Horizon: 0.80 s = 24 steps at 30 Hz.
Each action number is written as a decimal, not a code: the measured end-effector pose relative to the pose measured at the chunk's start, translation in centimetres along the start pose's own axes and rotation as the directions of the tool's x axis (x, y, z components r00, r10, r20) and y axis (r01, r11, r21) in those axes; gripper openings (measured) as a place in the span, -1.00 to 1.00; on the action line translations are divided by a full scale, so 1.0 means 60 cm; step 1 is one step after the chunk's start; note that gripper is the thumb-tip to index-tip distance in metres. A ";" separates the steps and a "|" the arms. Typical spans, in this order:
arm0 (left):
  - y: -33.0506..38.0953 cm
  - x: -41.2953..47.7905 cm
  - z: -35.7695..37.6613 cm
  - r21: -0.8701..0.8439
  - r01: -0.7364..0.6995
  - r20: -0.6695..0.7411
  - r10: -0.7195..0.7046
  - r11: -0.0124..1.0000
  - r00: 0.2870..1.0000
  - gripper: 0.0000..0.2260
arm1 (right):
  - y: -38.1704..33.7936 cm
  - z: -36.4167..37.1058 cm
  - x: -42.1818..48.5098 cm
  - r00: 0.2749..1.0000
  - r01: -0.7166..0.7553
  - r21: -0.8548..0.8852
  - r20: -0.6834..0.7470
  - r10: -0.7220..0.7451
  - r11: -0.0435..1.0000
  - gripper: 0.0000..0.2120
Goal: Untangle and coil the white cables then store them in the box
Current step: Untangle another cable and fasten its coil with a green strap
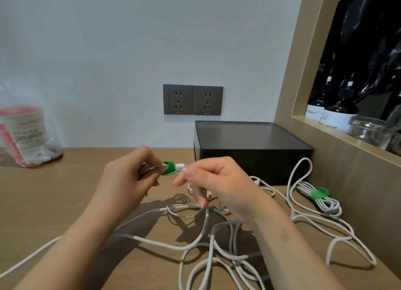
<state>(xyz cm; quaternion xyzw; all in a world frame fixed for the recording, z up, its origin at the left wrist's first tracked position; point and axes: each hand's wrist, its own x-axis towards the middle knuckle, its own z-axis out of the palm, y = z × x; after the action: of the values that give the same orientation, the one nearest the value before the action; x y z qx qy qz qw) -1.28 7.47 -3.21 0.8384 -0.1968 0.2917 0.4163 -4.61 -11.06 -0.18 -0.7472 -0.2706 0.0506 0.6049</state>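
Observation:
My left hand [132, 174] grips a small bundle of coiled white cable [149, 168] bound by a green strap [168, 167], held above the table. My right hand [213, 181] is just right of it, thumb and forefinger pinching at the strap's end by the white plug [181, 165]. Below my hands a tangle of loose white cables [208, 242] spreads over the wooden table [65, 203]. A second coiled cable with a green strap [319, 197] lies on the table at the right. The black box [251, 153] stands behind, against the wall; its top looks dark and flat.
A plastic bag with a pink-and-white cup [26, 133] stands at the far left. Two grey wall sockets [192, 100] are above the box. A wooden shelf at right holds dark bottles [338, 114] and a glass jar [368, 131].

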 end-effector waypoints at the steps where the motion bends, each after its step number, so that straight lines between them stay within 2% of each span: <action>1: 0.000 0.000 -0.002 -0.014 -0.012 0.046 0.013 1.000 0.999 -0.74 | 0.000 -0.003 -0.001 0.999 0.031 0.035 -0.028 -0.031 0.999 -0.77; 5: 0.002 -0.002 -0.007 -0.097 -0.047 0.195 0.066 0.994 0.979 -0.73 | -0.002 -0.009 -0.001 0.991 0.105 0.142 -0.093 -0.092 0.984 -0.76; 9: 0.000 0.002 -0.011 -0.198 -0.099 0.230 0.144 0.975 0.962 -0.58 | -0.006 -0.010 0.002 0.983 0.134 0.276 -0.160 -0.092 0.952 -0.72; 14: -0.004 0.005 -0.008 -0.057 -0.278 0.224 0.284 0.959 0.932 -0.73 | 0.003 -0.010 0.008 0.970 0.093 0.314 -0.243 -0.014 0.945 -0.70; 18: -0.016 0.008 -0.008 0.078 -0.395 0.303 0.355 0.915 0.884 -0.72 | -0.004 -0.012 0.004 0.986 0.048 0.508 -0.164 0.042 0.860 -0.66; 20: -0.017 0.006 -0.007 0.060 -0.361 0.303 0.327 0.931 0.895 -0.69 | -0.008 -0.019 0.000 0.981 0.050 0.513 -0.185 0.054 0.857 -0.65; 24: -0.010 -0.001 0.002 -0.100 -0.156 0.220 0.174 0.983 0.960 -0.59 | 0.005 -0.023 0.005 0.966 0.062 0.358 -0.258 0.034 0.932 -0.74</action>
<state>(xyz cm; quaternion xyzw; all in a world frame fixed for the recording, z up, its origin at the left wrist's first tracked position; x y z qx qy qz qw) -0.94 7.69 -3.65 0.8293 -0.3243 0.2190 0.3990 -3.68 -12.16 0.01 -0.6208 -0.1803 -0.0029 0.7630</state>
